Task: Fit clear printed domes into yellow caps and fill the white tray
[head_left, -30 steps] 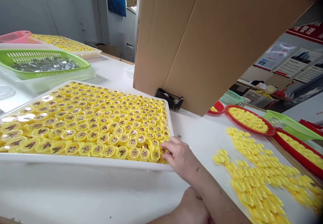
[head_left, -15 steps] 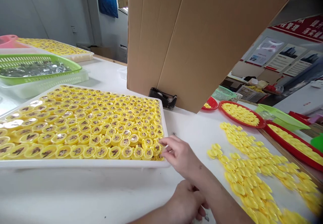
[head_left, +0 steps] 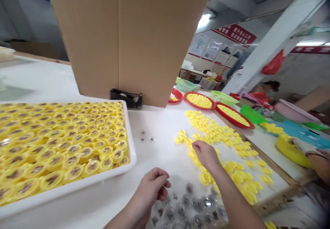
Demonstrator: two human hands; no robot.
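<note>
My right hand (head_left: 207,156) is over the loose yellow plastic pieces (head_left: 243,174) on the table, fingers drawn together; whether a piece is between them is hidden. My left hand (head_left: 155,185) hovers near the table's front, its fingers curled in; anything inside cannot be made out. Just beside it lie several small clear domed discs (head_left: 181,211) with dark pictures. On the left, a white tray (head_left: 132,152) is packed with rows of round yellow cups (head_left: 75,171) that bear small pictures under a shiny surface.
A large cardboard sheet (head_left: 134,43) stands upright behind a black tape dispenser (head_left: 126,99). Three tiny discs (head_left: 152,139) lie right of the tray. Red plates (head_left: 214,105) of yellow pieces line the back right. A person's arm (head_left: 319,162) shows at far right.
My right hand has left the tray's corner and moved right to the yellow pieces. My arms are uncrossed now. The view has turned right, bringing the clear discs into sight.
</note>
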